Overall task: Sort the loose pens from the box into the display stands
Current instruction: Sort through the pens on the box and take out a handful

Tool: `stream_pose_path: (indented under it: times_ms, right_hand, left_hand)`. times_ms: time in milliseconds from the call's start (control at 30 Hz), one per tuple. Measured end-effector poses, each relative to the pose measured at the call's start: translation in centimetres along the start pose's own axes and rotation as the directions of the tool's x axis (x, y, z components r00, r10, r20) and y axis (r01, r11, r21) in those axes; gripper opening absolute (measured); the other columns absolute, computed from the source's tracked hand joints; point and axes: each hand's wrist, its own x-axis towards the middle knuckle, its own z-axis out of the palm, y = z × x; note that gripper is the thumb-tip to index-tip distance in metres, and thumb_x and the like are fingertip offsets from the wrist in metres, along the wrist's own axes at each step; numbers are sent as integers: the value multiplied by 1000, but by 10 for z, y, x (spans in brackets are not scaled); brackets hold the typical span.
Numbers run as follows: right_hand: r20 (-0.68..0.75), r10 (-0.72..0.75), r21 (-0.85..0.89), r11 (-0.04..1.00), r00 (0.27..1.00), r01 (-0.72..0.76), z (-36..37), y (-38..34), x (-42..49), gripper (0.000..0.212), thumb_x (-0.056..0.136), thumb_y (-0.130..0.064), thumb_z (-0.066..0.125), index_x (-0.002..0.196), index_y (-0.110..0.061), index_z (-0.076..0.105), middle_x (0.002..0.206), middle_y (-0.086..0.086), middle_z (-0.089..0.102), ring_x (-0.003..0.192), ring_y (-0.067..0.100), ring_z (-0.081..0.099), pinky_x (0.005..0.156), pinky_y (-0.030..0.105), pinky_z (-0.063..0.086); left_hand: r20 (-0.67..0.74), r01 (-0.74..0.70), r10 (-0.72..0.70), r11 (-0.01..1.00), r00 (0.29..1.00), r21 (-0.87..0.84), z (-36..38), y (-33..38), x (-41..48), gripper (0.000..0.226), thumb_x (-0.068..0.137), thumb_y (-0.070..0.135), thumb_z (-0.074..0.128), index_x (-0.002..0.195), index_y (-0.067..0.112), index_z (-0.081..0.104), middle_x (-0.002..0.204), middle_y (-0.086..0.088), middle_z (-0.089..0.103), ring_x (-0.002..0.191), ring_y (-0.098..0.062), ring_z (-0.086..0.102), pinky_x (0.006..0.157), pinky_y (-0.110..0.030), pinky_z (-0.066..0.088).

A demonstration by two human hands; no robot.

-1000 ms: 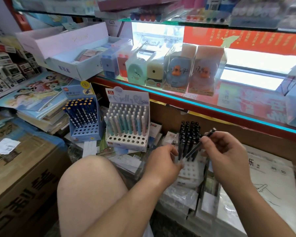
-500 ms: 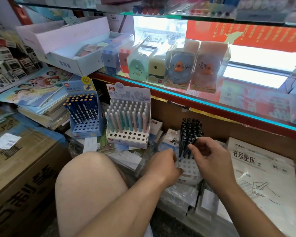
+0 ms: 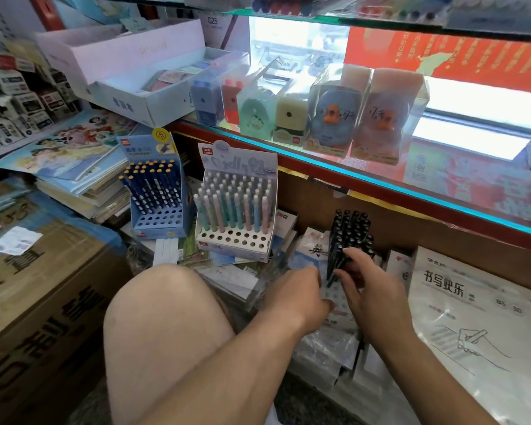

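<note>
**Seating a black pen in the front row**

Pinching what looks like a single black pen (image 3: 333,262) between thumb and curled forefinger, the right hand (image 3: 371,289) works at the front of the black pens (image 3: 351,231) already standing in the white stand (image 3: 334,297), low under the glass shelf (image 3: 380,185). The left hand (image 3: 298,291) sits at the stand's left edge — its fingers are hidden, so I cannot tell whether it grips the stand or only rests there.

To do this well, line the tip over an empty hole, keep the pen upright like its neighbours, and press straight down — a slant would likely nudge the row beside it. Steadying the stand with the other hand should help.

The pastel stand (image 3: 236,240) and blue stand (image 3: 158,220) sit well apart to the left, both with empty front holes. I cannot pick out which box supplies the loose pens.
</note>
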Motion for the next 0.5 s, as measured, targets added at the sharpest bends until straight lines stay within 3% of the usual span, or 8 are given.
stream_pose_path:
  times_ms: [200, 367, 500]
  right_hand:
    - [24, -14, -76, 997, 1000, 16, 3, 0, 1, 38, 89, -18, 76, 125, -18, 66, 97, -2, 74, 80, 14, 68, 67, 27, 53]
    - [52, 3, -37, 999, 999, -1, -3, -9, 6, 38, 94, -26, 69, 131, -19, 63, 106, -4, 70, 88, 10, 62, 74, 29, 53]
    - [-19, 27, -19, 999, 999, -28, -20, -25, 12, 38, 90, -24, 72, 126, -17, 64, 93, -9, 60, 80, 9, 58, 68, 29, 53]
  left_hand:
    - [8, -2, 2, 1000, 1000, 22, -2, 0, -2, 34, 96, 42, 64, 124, 23, 61, 118, -2, 67, 110, -25, 63, 83, -36, 47]
    - [15, -9, 9, 1000, 1000, 18, -3, -3, -4, 35, 97, 41, 64, 127, 23, 59, 122, -2, 66, 112, -25, 62, 88, -39, 49]
    - [-14, -40, 41, 999, 999, 36, -9, -5, -9, 29, 98, 35, 60, 123, 21, 59, 119, -4, 66, 111, -28, 63, 83, -37, 49]
